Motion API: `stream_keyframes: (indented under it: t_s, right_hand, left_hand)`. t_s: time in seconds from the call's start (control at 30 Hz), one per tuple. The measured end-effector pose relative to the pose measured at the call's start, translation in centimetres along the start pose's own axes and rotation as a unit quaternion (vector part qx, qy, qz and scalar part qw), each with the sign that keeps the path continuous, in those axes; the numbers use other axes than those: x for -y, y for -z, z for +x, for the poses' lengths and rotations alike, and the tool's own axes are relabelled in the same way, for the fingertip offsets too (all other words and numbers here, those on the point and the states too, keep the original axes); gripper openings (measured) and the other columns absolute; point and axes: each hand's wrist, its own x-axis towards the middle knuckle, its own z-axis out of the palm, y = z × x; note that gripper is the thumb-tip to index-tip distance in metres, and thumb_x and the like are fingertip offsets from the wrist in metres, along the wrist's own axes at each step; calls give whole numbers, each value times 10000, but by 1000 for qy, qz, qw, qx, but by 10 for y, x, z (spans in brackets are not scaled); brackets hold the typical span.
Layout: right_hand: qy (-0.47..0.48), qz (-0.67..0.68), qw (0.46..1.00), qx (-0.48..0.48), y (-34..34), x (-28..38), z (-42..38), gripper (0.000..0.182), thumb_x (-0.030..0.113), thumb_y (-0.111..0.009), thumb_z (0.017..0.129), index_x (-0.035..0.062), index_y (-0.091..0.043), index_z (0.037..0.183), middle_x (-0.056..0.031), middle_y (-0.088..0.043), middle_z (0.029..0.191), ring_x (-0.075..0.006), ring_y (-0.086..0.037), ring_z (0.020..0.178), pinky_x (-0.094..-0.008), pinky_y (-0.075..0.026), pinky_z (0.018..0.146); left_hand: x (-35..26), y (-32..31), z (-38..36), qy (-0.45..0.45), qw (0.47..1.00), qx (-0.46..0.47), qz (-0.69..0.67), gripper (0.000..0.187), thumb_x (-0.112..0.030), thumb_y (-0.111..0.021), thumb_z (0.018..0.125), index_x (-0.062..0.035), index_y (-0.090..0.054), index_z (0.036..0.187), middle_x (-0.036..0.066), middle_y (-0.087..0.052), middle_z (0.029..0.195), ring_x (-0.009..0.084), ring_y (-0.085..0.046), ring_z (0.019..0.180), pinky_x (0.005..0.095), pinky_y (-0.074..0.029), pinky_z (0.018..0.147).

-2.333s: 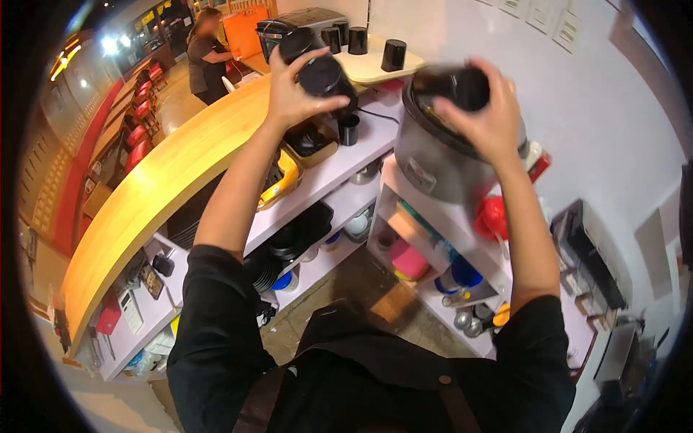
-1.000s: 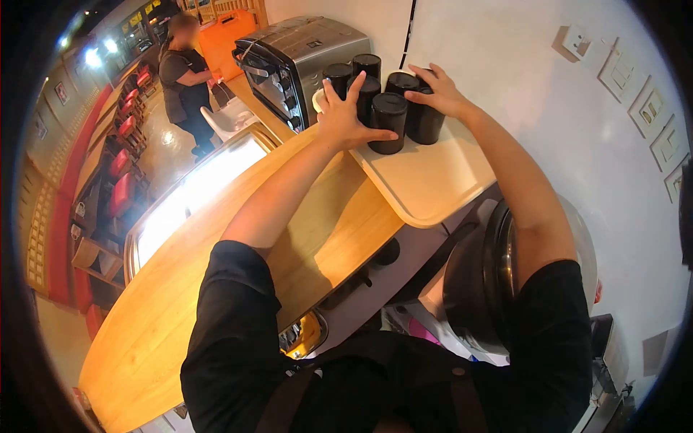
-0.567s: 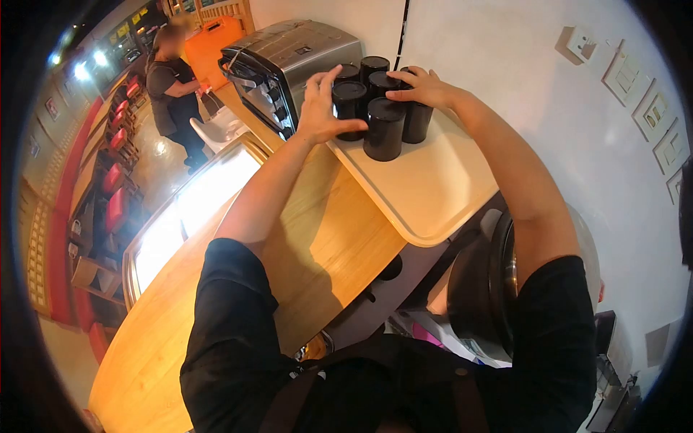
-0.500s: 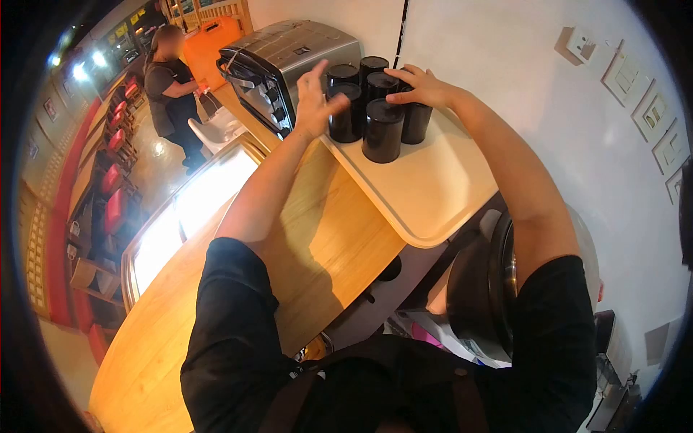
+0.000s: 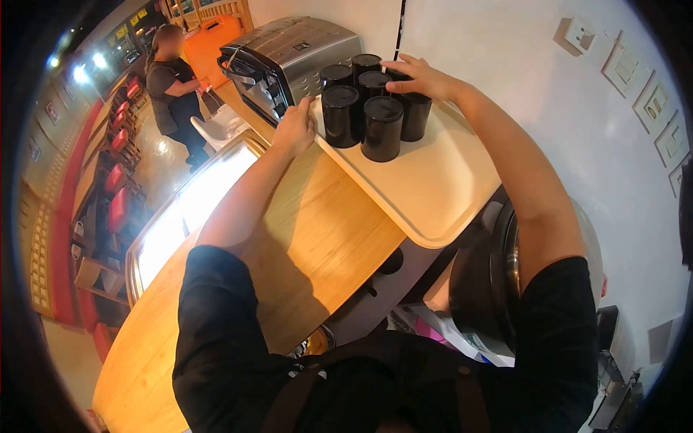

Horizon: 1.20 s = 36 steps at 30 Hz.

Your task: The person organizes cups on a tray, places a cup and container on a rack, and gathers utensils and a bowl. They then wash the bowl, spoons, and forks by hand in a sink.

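Several black cups point(image 5: 382, 130) stand close together at the far end of a cream tray point(image 5: 447, 206); their tops look closed, as if turned upside down. My left hand point(image 5: 294, 130) is at the tray's left edge beside the cups, its fingers curled on the rim and partly hidden. Over the back right cups reaches my right hand point(image 5: 424, 78), fingers spread and stretched out, touching or just above the cup tops. The tray lies partly on the wooden counter point(image 5: 325, 238), and its near right corner extends past the counter edge.
A silver and black toaster oven point(image 5: 289, 54) stands behind the cups on the left. The white wall point(image 5: 498, 50) runs along the right. Below the tray is a large black round pot point(image 5: 476, 289). A person point(image 5: 173, 94) stands at the far left near an orange container point(image 5: 215, 54).
My left hand has moved down and left, from raised beside the cups to the tray's edge. My right hand has shifted slightly toward the back right. The cups' grouping has changed slightly.
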Motion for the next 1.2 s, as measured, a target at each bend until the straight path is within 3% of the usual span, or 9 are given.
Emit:
stream_keyframes:
  t_s: [0.13, 0.17, 0.27, 0.43, 0.77, 0.97, 1.07, 1.1, 1.2]
  right_hand:
    - [12, -33, 998, 49, -7, 13, -10, 808, 677, -519, 705, 252, -306, 1360, -219, -132, 1427, -423, -92, 1313, -489, -182, 1048]
    - [-1, -18, 999, 37, -13, 10, -7, 835, 706, -506, 690, 262, -293, 1364, -210, -114, 1433, -425, -107, 1307, -485, -183, 1051]
    - [-97, -79, 992, 25, -15, 33, -10, 811, 706, -467, 715, 265, -279, 1369, -215, -97, 1433, -422, -101, 1311, -479, -179, 1056]
    - [-74, -207, 974, 50, -32, 19, 7, 643, 630, -289, 843, 263, -274, 1370, -156, -115, 1447, -426, -113, 1304, -458, -188, 1058]
    - [36, 23, 998, -42, -12, -27, 16, 684, 595, -202, 877, 135, -245, 1381, -167, -186, 1431, -308, -145, 1331, -409, -103, 1080]
    - [-141, -8, 973, -180, -7, -2, 8, 602, 548, -303, 878, 175, -318, 1350, -192, -271, 1385, -341, -257, 1278, -422, -230, 1037]
    - [-90, -64, 964, -241, -10, -25, 4, 581, 598, -346, 837, 240, -377, 1294, -106, -293, 1379, -376, -315, 1227, -525, -281, 971]
    - [-73, -87, 962, -246, -4, -16, -9, 493, 536, -381, 849, 158, -524, 1130, -106, -448, 1217, -351, -432, 1108, -494, -370, 891]
    - [-6, -196, 959, -206, 6, 3, -43, 386, 402, -414, 873, 55, -582, 872, -149, -522, 947, -337, -486, 932, -435, -404, 786]
  left_hand:
    - [-11, 46, 8, 69, 977, -11, -203, 518, -233, -512, 792, -63, -357, 1256, 204, -569, 892, 314, -566, 867, 363, -428, 810]
    - [4, 42, 16, 7, 958, -39, -285, 584, -334, -531, 792, -96, -342, 1290, 197, -539, 1038, 299, -525, 990, 360, -390, 889]
    - [-25, 61, 28, -229, 951, -86, -188, 598, -370, -578, 763, -153, -393, 1289, 199, -446, 1221, 327, -426, 1144, 401, -328, 964]
    - [-38, 61, 37, -232, 971, 46, -25, 597, -366, -679, 654, -246, -515, 1215, 193, -319, 1350, 357, -311, 1244, 426, -267, 1014]
    - [-3, 63, 47, -173, 972, 111, -118, 795, 52, -683, 573, -205, -428, 1280, 143, -327, 1318, 319, -361, 1204, 396, -302, 1015]
    - [-32, 75, 42, -243, 969, -1, -52, 595, -170, -671, 675, -160, -471, 1235, 155, -370, 1293, 337, -360, 1199, 412, -282, 1013]
    - [-90, 83, 19, -348, 937, 8, -43, 457, -259, -665, 711, -143, -556, 1139, 140, -448, 1221, 304, -431, 1128, 407, -324, 944]
    - [-102, 82, 15, -397, 917, 42, -6, 434, -266, -669, 711, -144, -571, 1116, 134, -469, 1198, 292, -448, 1107, 404, -336, 923]
    - [-112, 76, 5, -427, 900, 45, 74, 333, -292, -674, 705, -141, -620, 997, 102, -538, 1091, 257, -510, 1005, 377, -377, 831]
